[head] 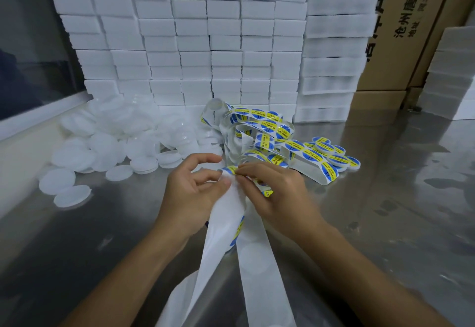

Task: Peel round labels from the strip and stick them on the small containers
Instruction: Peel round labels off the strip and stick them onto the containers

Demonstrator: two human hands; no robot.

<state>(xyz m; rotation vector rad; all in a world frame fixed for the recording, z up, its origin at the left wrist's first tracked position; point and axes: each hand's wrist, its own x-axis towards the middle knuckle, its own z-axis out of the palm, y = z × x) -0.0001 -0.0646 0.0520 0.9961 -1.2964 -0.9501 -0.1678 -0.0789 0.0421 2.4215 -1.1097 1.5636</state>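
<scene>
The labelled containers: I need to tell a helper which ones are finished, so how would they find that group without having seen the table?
Start at the wall of white foam blocks at the back of the steel table, then follow the tangled label strip to its right end. The labelled containers sit there in a small cluster. Unlike the plain white containers heaped on the left, each carries a blue and yellow round label on top.

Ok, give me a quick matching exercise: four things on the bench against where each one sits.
Things:
1. blank containers
2. labelled containers
3. foam blocks
4. used backing

Places:
A. stacked along the back
B. right of the label strip
C. trailing toward the camera
D. heaped on the left

Pairs: 1-D, 2-B, 3-A, 4-C
</scene>
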